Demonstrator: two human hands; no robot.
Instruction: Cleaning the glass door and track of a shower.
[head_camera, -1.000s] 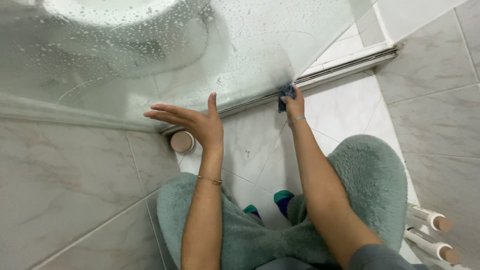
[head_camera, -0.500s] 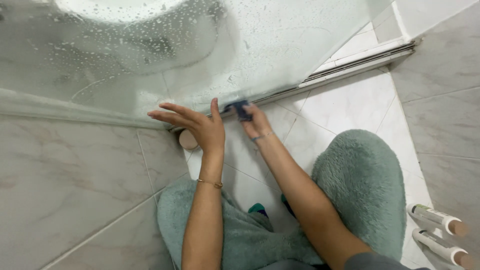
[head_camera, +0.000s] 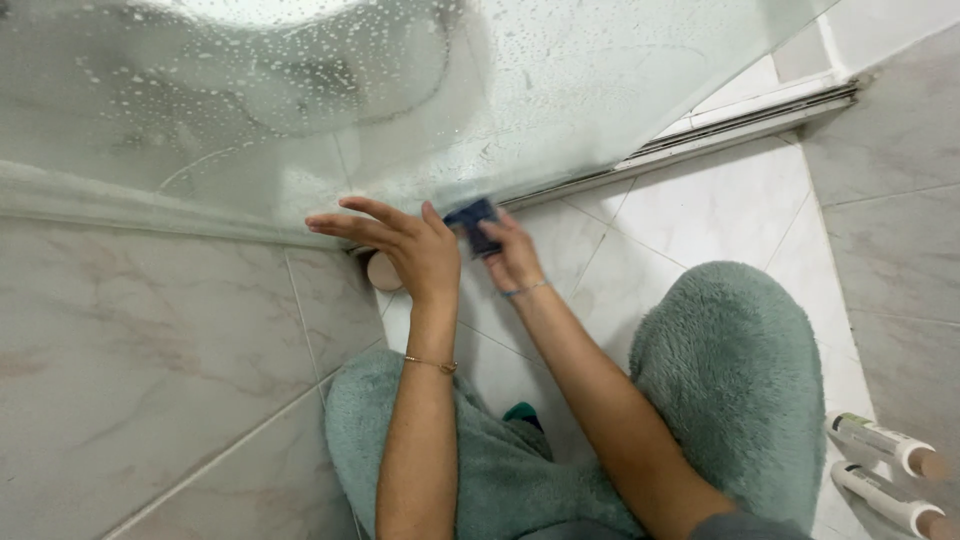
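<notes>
While the right hand (head_camera: 512, 255) grips a dark sponge (head_camera: 472, 222) at the glass door (head_camera: 500, 90) bottom edge
left hand (head_camera: 405, 245) spread flat nearby; droplets all over, looks barely started.

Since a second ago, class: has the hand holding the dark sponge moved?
Yes. The right hand with the sponge slid left along the glass door's bottom edge, away from the track, toward the left hand.
</notes>
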